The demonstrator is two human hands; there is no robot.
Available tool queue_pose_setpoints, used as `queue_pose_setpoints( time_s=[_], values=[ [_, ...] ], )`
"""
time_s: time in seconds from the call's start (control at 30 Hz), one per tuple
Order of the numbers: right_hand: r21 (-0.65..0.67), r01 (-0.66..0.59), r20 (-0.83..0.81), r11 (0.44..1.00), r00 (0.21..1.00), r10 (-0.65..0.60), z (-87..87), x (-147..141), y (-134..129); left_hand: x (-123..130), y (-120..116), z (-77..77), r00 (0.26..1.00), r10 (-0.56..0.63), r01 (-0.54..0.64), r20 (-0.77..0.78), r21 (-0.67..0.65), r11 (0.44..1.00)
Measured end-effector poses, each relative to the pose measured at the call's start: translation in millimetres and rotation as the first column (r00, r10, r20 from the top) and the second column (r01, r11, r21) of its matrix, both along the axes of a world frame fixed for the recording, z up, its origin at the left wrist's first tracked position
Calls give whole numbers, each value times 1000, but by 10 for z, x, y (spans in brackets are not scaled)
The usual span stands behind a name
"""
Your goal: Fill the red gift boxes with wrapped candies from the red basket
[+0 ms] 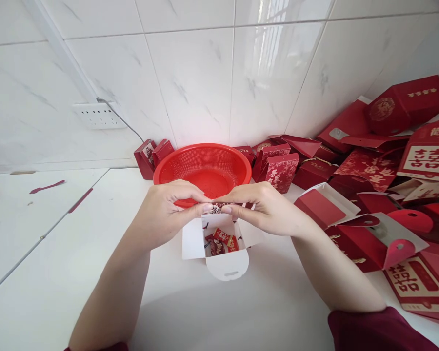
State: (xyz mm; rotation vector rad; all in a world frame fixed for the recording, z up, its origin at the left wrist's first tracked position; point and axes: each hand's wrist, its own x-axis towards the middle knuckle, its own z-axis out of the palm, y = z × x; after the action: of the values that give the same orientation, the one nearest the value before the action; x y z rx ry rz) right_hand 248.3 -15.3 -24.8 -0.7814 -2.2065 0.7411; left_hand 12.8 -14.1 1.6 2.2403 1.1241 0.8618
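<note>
Pinch: best done with light, equal pressure from both thumbs, so the card bends along its crease and does not buckle midway.
Far flap point(216, 209): lettered card, part of the box point(212, 223), it seems; the fingers cover too much to tell how its edge is folded.
Left hand point(168, 210): thumb and fingers clamped on the flap's left part.
Right hand point(269, 207): clamped likewise on its right part, the two hands meeting at the fingertips.
Box body: on the surface point(168, 297), below the hands and toward the wearer, top uncovered.
Near flap point(225, 269): spread toward the wearer, well clear of both thumbs.
Sweets point(223, 239): inside the box, below the thumbs; a level box would help them lie undisturbed.
Basin point(210, 178): just beyond the hands; the knuckles should avoid nudging its rim.
</note>
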Motion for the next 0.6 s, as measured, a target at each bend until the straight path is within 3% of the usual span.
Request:
queue_pose_setpoints(
  time_s=[0.1,0.2,0.3,0.4,0.5,0.6],
  values=[
    [14,-4,11,1000,1000,3,-9,3,18,0,-2,23,1000,-4,3,-23,-47,999],
    [163,43,15,986,999,-46,-53,2,54,-4,-17,59,996,23,-36,-84,-160,986],
    [406,61,-7,912,998,-64,-107,9,79,-24,-22,84,992,10,-39,-127,-234,971],
    [546,-7,-11,838,1000,15,-129,18,67,-52,-7,97,969,-143,78,-200,-303,950],
    [553,-68,-24,830,995,98,-113,16,29,-63,6,107,923,-296,198,-246,-356,913],
    [508,-124,-41,852,985,168,-81,7,-3,-48,-1,115,917,-308,198,-252,-382,903]
  ],
)
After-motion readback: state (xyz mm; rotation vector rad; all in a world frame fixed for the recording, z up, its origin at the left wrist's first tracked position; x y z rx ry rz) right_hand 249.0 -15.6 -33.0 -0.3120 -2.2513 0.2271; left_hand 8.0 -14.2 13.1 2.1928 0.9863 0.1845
